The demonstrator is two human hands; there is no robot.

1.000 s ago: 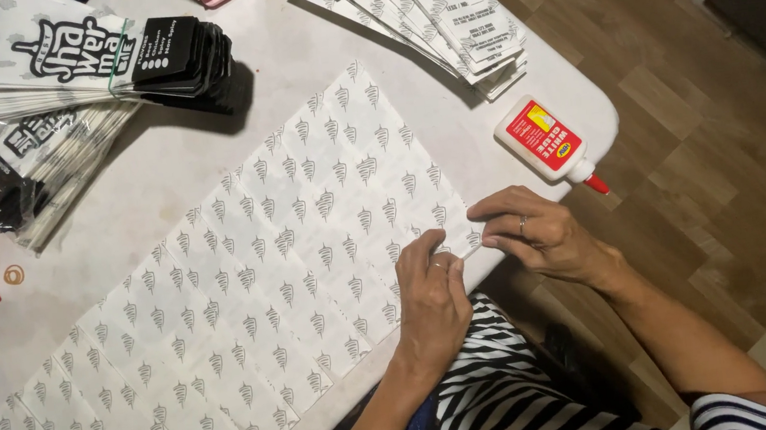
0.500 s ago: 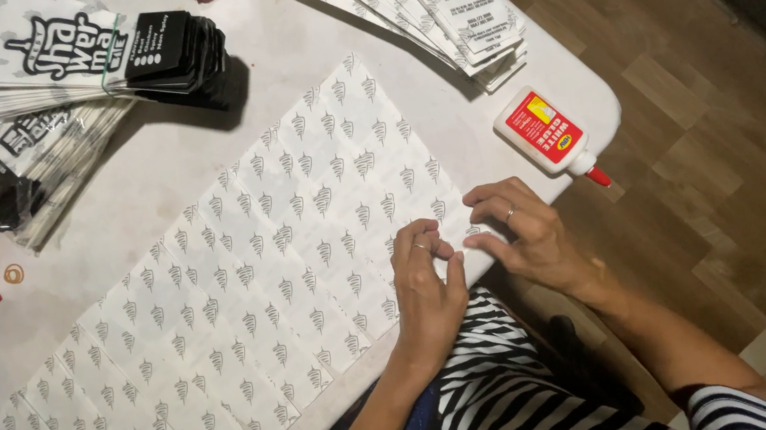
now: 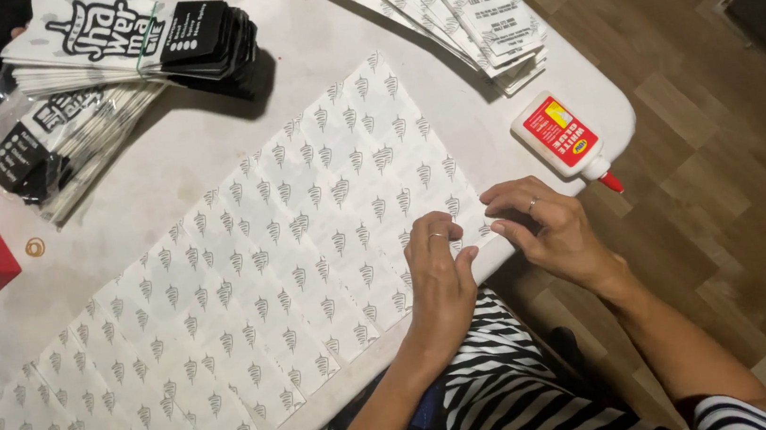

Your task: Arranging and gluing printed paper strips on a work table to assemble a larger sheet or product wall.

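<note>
Both hands press flat, fingers open, on the patterned paper (image 3: 293, 262), left hand (image 3: 442, 280) beside right hand (image 3: 551, 230); the long sheet runs diagonally. A red-labelled white glue bottle (image 3: 565, 141) lies nearby.

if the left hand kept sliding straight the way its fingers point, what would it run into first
The left hand points up the patterned paper sheet, away from the person. It would likely stay on the sheet, then cross bare table and meet the fanned stack of printed slips. The glue bottle lies off to the right.
</note>
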